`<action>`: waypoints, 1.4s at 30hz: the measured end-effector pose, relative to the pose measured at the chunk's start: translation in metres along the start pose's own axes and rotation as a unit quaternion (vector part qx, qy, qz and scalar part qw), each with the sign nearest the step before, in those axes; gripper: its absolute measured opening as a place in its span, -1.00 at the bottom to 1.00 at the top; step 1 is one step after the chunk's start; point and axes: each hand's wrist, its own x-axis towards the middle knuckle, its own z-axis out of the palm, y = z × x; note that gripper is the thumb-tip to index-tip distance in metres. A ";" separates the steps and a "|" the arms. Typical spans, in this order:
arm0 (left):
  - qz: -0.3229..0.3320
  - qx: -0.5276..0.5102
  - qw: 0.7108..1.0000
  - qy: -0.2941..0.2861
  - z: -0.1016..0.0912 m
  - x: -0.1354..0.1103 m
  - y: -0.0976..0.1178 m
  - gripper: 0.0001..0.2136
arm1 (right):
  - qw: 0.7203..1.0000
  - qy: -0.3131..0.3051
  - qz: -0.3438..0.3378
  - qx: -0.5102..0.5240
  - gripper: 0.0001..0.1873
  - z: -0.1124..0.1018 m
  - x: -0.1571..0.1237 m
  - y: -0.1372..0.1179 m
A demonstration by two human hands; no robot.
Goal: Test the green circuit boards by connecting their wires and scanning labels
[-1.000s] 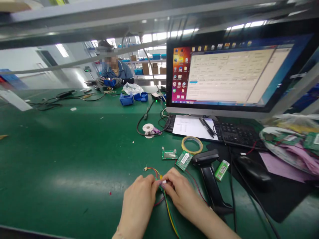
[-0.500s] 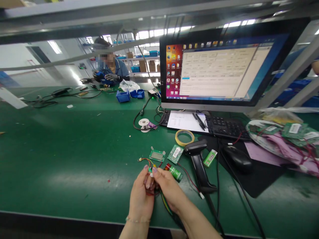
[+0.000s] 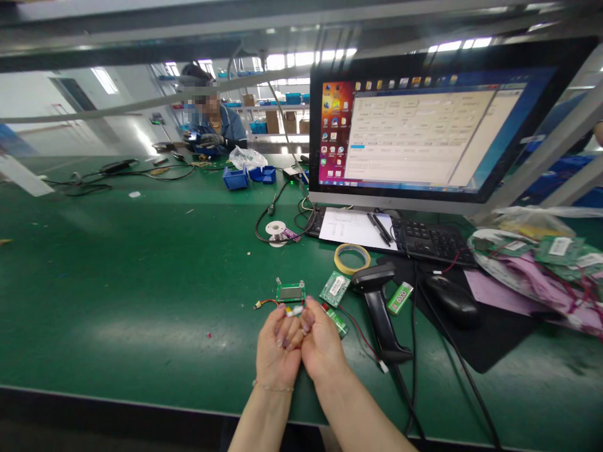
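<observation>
At lower centre we pinch the white connector (image 3: pixel 296 311) between left hand (image 3: pixel 277 345) and right hand (image 3: pixel 323 344), keeping it square and pressing gently.

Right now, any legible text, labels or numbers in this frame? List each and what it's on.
None can be read.
Monitor: window text and icon captions too small and blurred.
Paper sheet on the keyboard: faint print, unreadable.
White label on the small circuit board: blurred.
Green battery: marking blurred.
Labels on the boards at right: barcode-like, unreadable.
</observation>
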 end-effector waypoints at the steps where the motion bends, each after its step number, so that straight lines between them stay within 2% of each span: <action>1: 0.016 -0.008 1.000 0.002 -0.001 0.001 0.002 -0.62 | 1.000 -0.003 -0.004 0.000 -0.52 0.003 0.001 -0.002; 5: 0.074 -0.025 0.997 0.002 -0.002 -0.001 0.005 -0.63 | 0.999 -0.023 -0.030 -0.024 -0.57 0.018 0.005 0.000; 8: 0.166 0.080 0.982 -0.030 -0.003 -0.009 0.004 -0.63 | 0.994 -0.069 -0.019 -0.082 -0.72 0.021 0.000 0.000; 9: 0.203 0.154 0.966 -0.041 -0.005 -0.012 0.004 -0.63 | 0.990 -0.086 -0.015 -0.113 -0.77 0.019 -0.005 -0.004; 11: 0.255 0.337 0.904 -0.062 -0.011 -0.019 0.005 -0.64 | 0.960 -0.119 -0.057 -0.247 -0.66 0.008 -0.019 -0.017; 12: 0.270 0.426 0.860 -0.080 -0.014 -0.023 0.006 -0.66 | 0.918 -0.130 -0.109 -0.358 -0.60 0.000 -0.028 -0.026; 13: 0.282 0.507 0.808 -0.108 -0.018 -0.027 0.007 -0.70 | 0.846 -0.135 -0.175 -0.484 -0.57 -0.011 -0.037 -0.036; 14: 0.300 0.574 0.750 -0.138 -0.022 -0.030 0.007 -0.75 | 0.762 -0.131 -0.235 -0.590 -0.59 -0.023 -0.045 -0.046; 16: 0.351 0.658 0.638 -0.193 -0.029 -0.036 0.006 -0.88 | 0.592 -0.077 -0.317 -0.737 -0.73 -0.050 -0.059 -0.064; 17: 0.378 0.677 0.595 -0.212 -0.032 -0.038 0.004 -0.91 | 0.516 -0.042 -0.334 -0.787 -0.79 -0.064 -0.063 -0.069; 18: 0.397 0.687 0.565 -0.226 -0.035 -0.040 0.002 -0.88 | 0.450 -0.012 -0.343 -0.825 -0.84 -0.077 -0.067 -0.073; 20: 0.398 0.702 0.534 -0.252 -0.041 -0.044 -0.003 -0.84 | 0.347 0.023 -0.341 -0.873 -0.89 -0.097 -0.071 -0.073; 21: 0.386 0.706 0.531 -0.267 -0.044 -0.045 -0.006 -0.83 | 0.310 0.036 -0.336 -0.889 -0.89 -0.103 -0.073 -0.071; 23: 0.356 0.707 0.546 -0.275 -0.050 -0.048 -0.011 -0.82 | 0.261 0.060 -0.322 -0.908 -0.87 -0.108 -0.075 -0.065; 24: 0.341 0.705 0.561 -0.269 -0.052 -0.049 -0.013 -0.82 | 0.248 0.071 -0.316 -0.913 -0.85 -0.108 -0.075 -0.062; 26: 0.295 0.704 0.597 -0.245 -0.057 -0.051 -0.013 -0.82 | 0.245 0.083 -0.303 -0.917 -0.83 -0.105 -0.077 -0.060; 31: 0.132 0.715 0.675 -0.124 -0.065 -0.056 -0.006 -0.84 | 0.286 0.071 -0.236 -0.926 -0.88 -0.095 -0.074 -0.062; 33: 0.084 0.696 0.707 -0.095 -0.066 -0.059 -0.004 -0.87 | 0.297 0.067 -0.214 -0.928 -0.87 -0.093 -0.072 -0.064; 35: 0.055 0.654 0.750 -0.078 -0.065 -0.062 -0.003 -0.87 | 0.302 0.066 -0.215 -0.926 -0.89 -0.092 -0.071 -0.066; 37: 0.052 0.620 0.780 -0.065 -0.064 -0.064 -0.004 -0.86 | 0.305 0.063 -0.261 -0.914 -0.91 -0.092 -0.071 -0.067; 39: 0.068 0.623 0.776 -0.064 -0.064 -0.065 -0.006 -0.86 | 0.323 0.059 -0.337 -0.883 -0.93 -0.093 -0.072 -0.068; 42: 0.097 0.662 0.739 -0.080 -0.063 -0.063 -0.011 -0.88 | 0.393 0.023 -0.437 -0.809 -0.96 -0.094 -0.072 -0.069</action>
